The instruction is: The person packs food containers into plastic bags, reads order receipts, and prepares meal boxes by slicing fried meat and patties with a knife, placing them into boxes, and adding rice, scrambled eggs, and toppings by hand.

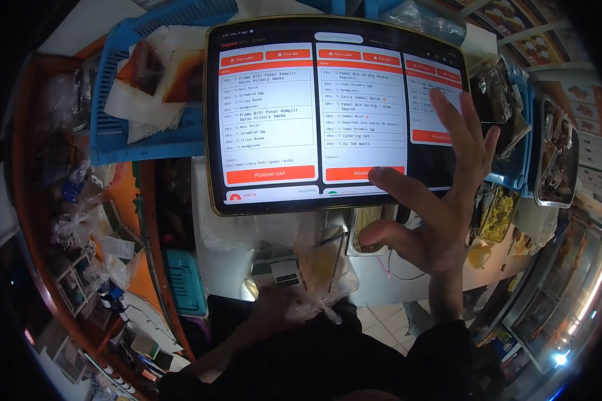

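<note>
A tablet [267,137] in a dark case with a yellowish edge shows order lists in columns with red buttons. My right hand [435,214] is raised in front of its lower right part, fingers spread and holding nothing. The index fingertip lies over the red button under the middle column; whether it touches the glass I cannot tell. Lower down, near my body, my left hand [272,304] is closed on a clear plastic bag [324,281]. Its fingers are partly hidden. Inside the bag are packed items, one with a green pattern and a white label.
Behind the tablet, a blue basket [117,137] holds stained papers. Metal trays [556,150] of food stand at the right, one with yellow food [498,217]. Along the left, an orange-and-wood shelf [144,267] carries plastic packets, near a teal container [184,281]. A steel counter [214,257] lies below.
</note>
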`<state>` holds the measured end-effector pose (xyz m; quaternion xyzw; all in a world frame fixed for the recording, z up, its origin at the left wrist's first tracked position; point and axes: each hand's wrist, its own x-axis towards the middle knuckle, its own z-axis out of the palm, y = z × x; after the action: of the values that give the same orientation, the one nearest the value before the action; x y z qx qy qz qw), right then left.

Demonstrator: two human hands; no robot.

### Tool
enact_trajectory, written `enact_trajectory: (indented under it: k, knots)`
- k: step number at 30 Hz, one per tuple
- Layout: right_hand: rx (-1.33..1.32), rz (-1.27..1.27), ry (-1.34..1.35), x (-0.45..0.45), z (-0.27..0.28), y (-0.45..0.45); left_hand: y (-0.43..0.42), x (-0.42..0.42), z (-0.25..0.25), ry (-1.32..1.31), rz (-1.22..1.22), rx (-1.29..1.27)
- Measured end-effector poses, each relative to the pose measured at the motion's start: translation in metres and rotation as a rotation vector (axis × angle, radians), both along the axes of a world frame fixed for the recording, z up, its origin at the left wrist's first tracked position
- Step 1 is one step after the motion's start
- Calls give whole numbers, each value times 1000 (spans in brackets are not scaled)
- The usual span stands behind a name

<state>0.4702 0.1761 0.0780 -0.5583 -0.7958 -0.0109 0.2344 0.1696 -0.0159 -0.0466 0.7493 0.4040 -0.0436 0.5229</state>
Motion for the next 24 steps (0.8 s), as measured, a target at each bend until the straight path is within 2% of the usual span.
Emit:
enact_trajectory:
  k: [2, 5, 8, 11, 14, 21, 24]
  knots:
    - [13, 1, 37, 0, -1, 1, 2, 2, 0, 30, -8, -37]
    - [22, -25, 112, 0, -1, 4, -5, 1, -3, -40, 48, 90]
    - [16, -90, 123, 0, 4, 7, -10, 2, -9, -49, 116, 47]
    - [55, -142, 133, 2, 2, 8, -9, 2, -11, 8, 75, -26]
    - [61, -153, 137, 4, -1, 10, 10, 3, 2, 70, -86, -40]
    - [26, -159, 82, 1, -3, 14, 17, 4, 5, 59, -87, -41]
    - [25, -155, 62, 1, -3, 15, 16, 10, 3, 132, -111, -93]
